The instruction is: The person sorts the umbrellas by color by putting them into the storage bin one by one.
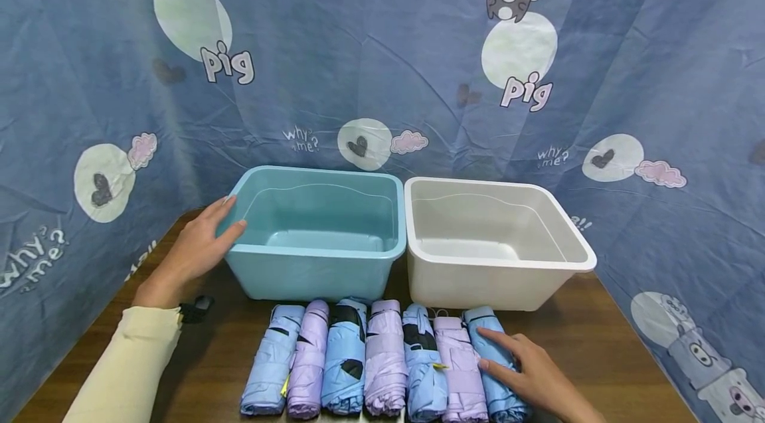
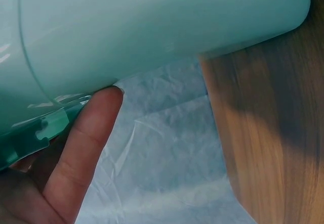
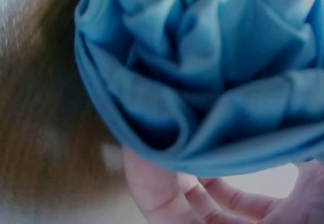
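My left hand [image 1: 200, 244] grips the left rim of a teal plastic bin [image 1: 317, 277], thumb over the edge. In the left wrist view a finger [image 2: 88, 143] lies against the bin's outer wall, under the rim. Lower down, my right hand [image 1: 532, 370] rests on the rightmost folded umbrella [image 1: 493, 350], a blue one, its thumb and index finger stretched across the top. The right wrist view shows this umbrella's gathered cloth end [image 3: 202, 82] up close, fingers [image 3: 152, 183] beside it. Several rolled umbrellas, blue and lavender [image 1: 385, 356] by turns, lie in a row.
Beside the teal bin stands a white bin [image 1: 478, 283], their rims almost meeting; no contents show in either. Both are on a brown wooden table [image 1: 206, 356], behind the umbrellas. A blue cloth [image 1: 382, 64] with pig prints hangs around the back and sides.
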